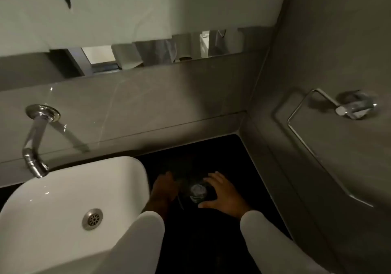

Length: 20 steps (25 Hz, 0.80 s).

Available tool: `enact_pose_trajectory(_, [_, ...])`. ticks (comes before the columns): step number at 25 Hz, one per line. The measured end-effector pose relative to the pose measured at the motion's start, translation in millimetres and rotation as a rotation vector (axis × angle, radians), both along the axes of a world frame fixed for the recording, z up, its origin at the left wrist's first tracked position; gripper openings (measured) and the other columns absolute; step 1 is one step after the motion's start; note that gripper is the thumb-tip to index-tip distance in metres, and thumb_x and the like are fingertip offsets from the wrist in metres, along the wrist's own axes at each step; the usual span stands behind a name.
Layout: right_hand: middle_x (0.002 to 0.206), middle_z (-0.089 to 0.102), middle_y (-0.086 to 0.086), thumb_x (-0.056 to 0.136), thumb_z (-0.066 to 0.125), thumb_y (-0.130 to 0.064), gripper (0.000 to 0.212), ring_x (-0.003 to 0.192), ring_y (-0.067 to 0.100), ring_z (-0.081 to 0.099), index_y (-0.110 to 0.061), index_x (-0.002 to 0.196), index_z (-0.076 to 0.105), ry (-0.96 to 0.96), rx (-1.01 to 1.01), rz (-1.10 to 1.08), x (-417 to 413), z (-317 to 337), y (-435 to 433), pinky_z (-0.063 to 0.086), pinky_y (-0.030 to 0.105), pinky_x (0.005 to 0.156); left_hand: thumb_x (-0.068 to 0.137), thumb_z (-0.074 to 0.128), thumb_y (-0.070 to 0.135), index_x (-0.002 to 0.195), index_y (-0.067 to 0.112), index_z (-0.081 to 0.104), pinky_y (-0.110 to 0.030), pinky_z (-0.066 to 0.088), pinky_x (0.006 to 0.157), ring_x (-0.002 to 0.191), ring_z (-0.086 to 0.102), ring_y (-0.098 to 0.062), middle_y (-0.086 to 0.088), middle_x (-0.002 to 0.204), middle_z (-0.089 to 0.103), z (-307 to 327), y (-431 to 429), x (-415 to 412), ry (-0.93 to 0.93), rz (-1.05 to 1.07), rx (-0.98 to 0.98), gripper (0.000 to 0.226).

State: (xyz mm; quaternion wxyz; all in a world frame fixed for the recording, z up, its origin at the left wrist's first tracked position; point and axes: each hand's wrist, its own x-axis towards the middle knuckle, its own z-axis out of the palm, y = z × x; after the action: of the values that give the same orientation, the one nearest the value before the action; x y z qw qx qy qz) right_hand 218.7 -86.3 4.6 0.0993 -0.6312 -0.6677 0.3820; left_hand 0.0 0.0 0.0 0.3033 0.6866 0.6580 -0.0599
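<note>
We see the tap over the sink. Our left hand lies just beside the glass on the dark counter, and we cannot tell how its fingers lie. Our right hand curves round the glass, fingers spread wide.

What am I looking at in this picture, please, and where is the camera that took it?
There is no machine here: a person wears one wide-angle camera on the head, looking forward and down, so both arms in white sleeves enter from below. The left hand and right hand flank a small round object on the dark countertop. It is too dim to name, and whether either grip has closed on it cannot be told. Left of them is a white basin under a chrome wall tap. A towel ring hangs at the right.
</note>
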Motion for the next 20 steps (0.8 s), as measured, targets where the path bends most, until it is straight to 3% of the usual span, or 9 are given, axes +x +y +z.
enact_pose_trajectory(4, [0.157, 0.041, 0.003, 0.074, 0.085, -0.040, 0.075, 0.150, 0.025, 0.032, -0.021, 0.140, 0.055, 0.222, -0.019, -0.255, -21.7, -21.7, 3.1, 0.030, 0.042, 0.122, 0.098, 0.063, 0.028, 0.141, -0.006, 0.047, -0.043, 0.048, 0.104, 0.131, 0.055, -0.043, -0.027, 0.143, 0.054, -35.5, 13.3, 3.7, 0.009, 0.220, -0.058, 0.057])
enact_pose_trajectory(8, [0.149, 0.052, 0.003, 0.075, 0.085, -0.033, 0.052, 0.143, 0.024, 0.044, -0.018, 0.121, 0.069, 0.276, -0.001, -0.339, -27.1, -31.2, 7.5, 0.037, 0.040, 0.119, 0.098, 0.062, 0.030, 0.132, -0.005, 0.060, -0.044, 0.052, 0.102, 0.125, 0.060, -0.043, -0.026, 0.135, 0.062, -58.7, 20.6, 4.8, 0.001, 0.233, -0.046, 0.049])
enact_pose_trajectory(10, [0.155, 0.045, 0.001, 0.072, 0.086, -0.037, 0.046, 0.152, 0.025, 0.028, -0.019, 0.113, 0.073, 0.215, 0.032, -0.278, -25.5, -28.6, 12.9, 0.028, 0.043, 0.123, 0.096, 0.063, 0.034, 0.125, -0.002, 0.067, -0.045, 0.054, 0.099, 0.119, 0.064, -0.042, -0.025, 0.129, 0.066, -58.1, 19.8, 3.1, -0.022, 0.224, -0.041, 0.046])
enact_pose_trajectory(14, [0.170, 0.008, -0.010, 0.067, 0.085, -0.050, 0.038, 0.158, 0.026, -0.013, -0.027, 0.095, 0.076, 0.080, 0.041, -0.188, -14.2, -18.5, 33.5, 0.005, 0.053, 0.127, 0.092, 0.068, 0.039, 0.120, 0.010, 0.069, -0.036, 0.056, 0.087, 0.111, 0.068, -0.038, -0.017, 0.119, 0.072, -13.4, 37.2, 6.9, -0.094, 0.238, 0.118, 0.041])
enact_pose_trajectory(17, [0.170, -0.007, -0.014, 0.063, 0.085, -0.056, 0.036, 0.155, 0.028, -0.024, -0.032, 0.088, 0.074, -0.007, -0.026, -0.152, -9.6, -12.0, 47.6, -0.005, 0.059, 0.125, 0.088, 0.075, 0.040, 0.094, 0.033, 0.065, -0.011, 0.043, 0.069, 0.087, 0.072, -0.017, 0.010, 0.087, 0.071, 34.3, 47.7, 3.9, -0.423, 0.241, 0.450, 0.014])
enact_pose_trajectory(18, [0.170, -0.008, -0.013, 0.062, 0.086, -0.058, 0.036, 0.155, 0.029, -0.025, -0.034, 0.086, 0.073, -0.012, -0.044, -0.147, -9.0, -11.0, 50.5, -0.006, 0.061, 0.124, 0.087, 0.076, 0.041, 0.096, 0.041, 0.064, -0.004, 0.044, 0.069, 0.086, 0.071, -0.009, 0.017, 0.087, 0.070, 47.1, 45.4, 0.9, -0.557, 0.238, 0.526, 0.015])
enact_pose_trajectory(20, [0.170, -0.009, -0.013, 0.061, 0.086, -0.059, 0.036, 0.154, 0.029, -0.027, -0.037, 0.085, 0.071, -0.009, -0.071, -0.154, -8.7, -9.4, 55.8, -0.005, 0.063, 0.124, 0.088, 0.074, 0.045, 0.104, 0.045, 0.064, -0.004, 0.049, 0.081, 0.096, 0.070, -0.002, 0.014, 0.100, 0.072, 64.0, 37.4, -2.6, -0.757, 0.246, 0.604, 0.019])
